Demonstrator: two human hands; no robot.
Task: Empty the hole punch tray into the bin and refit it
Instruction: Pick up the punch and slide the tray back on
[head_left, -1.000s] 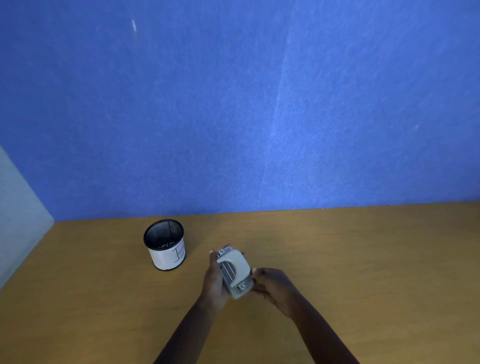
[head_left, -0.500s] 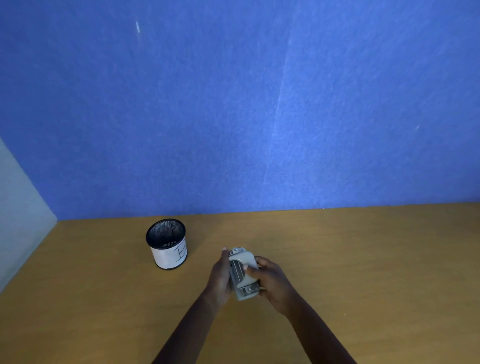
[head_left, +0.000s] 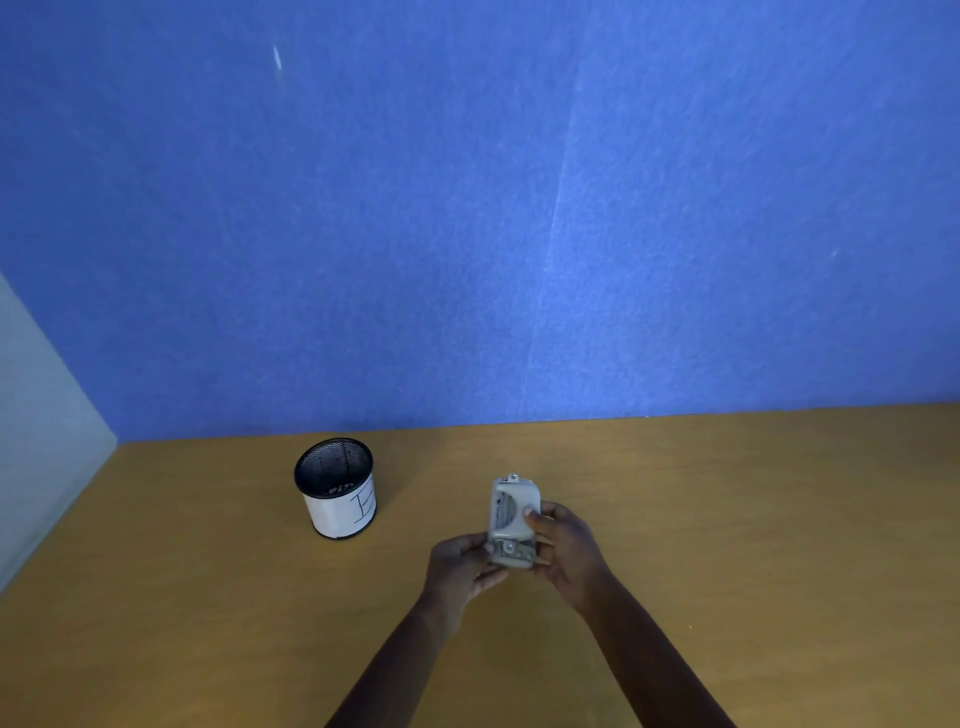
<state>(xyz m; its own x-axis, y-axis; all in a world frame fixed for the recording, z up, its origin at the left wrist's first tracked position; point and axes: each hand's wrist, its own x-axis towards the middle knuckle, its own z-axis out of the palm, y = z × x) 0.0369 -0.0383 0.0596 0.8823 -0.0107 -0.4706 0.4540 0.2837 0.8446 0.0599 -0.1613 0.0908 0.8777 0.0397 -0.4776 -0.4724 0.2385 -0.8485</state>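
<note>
Now turned lengthwise since a second ago: hole punch (head_left: 511, 519) clasped by right hand (head_left: 563, 545), left hand (head_left: 460, 564) closed at its near end. Refit seemingly underway; bin (head_left: 336, 488) leftward, apart.

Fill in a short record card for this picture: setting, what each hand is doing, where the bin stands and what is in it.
setting: wooden desk against a blue wall
hole punch: grey, held over the desk by both hands
left hand: grips the punch's near end from the left
right hand: holds the right side, thumb on top
bin: black mesh cup with white paper wrap, upright, to the left of the hands
bin contents: a few small pale bits at the bottom
tray: cannot tell whether fitted
</note>
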